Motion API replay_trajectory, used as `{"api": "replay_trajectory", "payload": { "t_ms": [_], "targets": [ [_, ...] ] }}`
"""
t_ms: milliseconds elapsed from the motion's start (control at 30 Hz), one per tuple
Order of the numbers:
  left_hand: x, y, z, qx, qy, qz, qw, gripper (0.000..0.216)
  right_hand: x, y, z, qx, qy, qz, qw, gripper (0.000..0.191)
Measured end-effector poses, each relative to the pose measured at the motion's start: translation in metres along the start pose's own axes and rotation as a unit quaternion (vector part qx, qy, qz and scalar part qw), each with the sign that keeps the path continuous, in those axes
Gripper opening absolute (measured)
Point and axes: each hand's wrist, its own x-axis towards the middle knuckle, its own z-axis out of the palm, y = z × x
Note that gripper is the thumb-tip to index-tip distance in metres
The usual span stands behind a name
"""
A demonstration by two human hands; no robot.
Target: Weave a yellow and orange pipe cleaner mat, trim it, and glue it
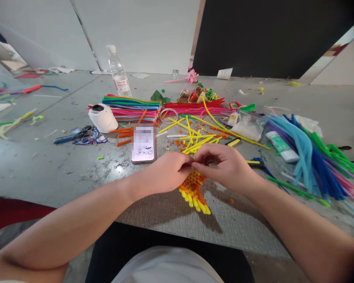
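My left hand (168,171) is closed around the upper part of an orange and yellow woven pipe-cleaner piece (194,190). Its lower edge fans out in yellow tips above the grey table. From the other side, my right hand (228,165) pinches thumb and forefinger together at the top of the piece, touching my left fingertips. Whatever small bit sits between those fingertips is hidden. Just beyond my hands lie loose yellow pipe cleaners (202,142), with orange scraps among them. A phone (143,151) lies lit, left of my hands.
Behind are bundled coloured pipe cleaners (132,103), a white thread cone (103,118) and an upright water bottle (118,74). To the right lie a white and green tube (283,146), a cutter knife (253,163) and blue pipe cleaners (309,157). Keys (87,133) lie at left.
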Motion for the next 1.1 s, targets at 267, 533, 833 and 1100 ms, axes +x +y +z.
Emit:
{"api": "replay_trajectory", "payload": {
  "t_ms": [267,533,833,1100],
  "targets": [
    [0.0,0.001,-0.001,-0.02,-0.018,-0.02,0.999,0.018,-0.001,-0.006,0.001,-0.061,0.016,-0.076,0.995,0.008],
    [0.003,-0.004,-0.002,-0.031,-0.026,-0.018,0.999,0.023,-0.002,-0.007,0.002,-0.077,0.017,-0.106,0.991,0.006],
    [0.007,-0.012,-0.007,-0.21,-0.037,-0.104,0.972,0.02,0.002,0.004,0.003,-0.018,-0.033,0.03,0.999,0.012],
    [0.015,-0.008,-0.009,-0.56,0.1,-0.113,0.815,0.026,0.008,0.006,-0.003,0.236,0.017,0.123,0.964,0.027]
  ]
}}
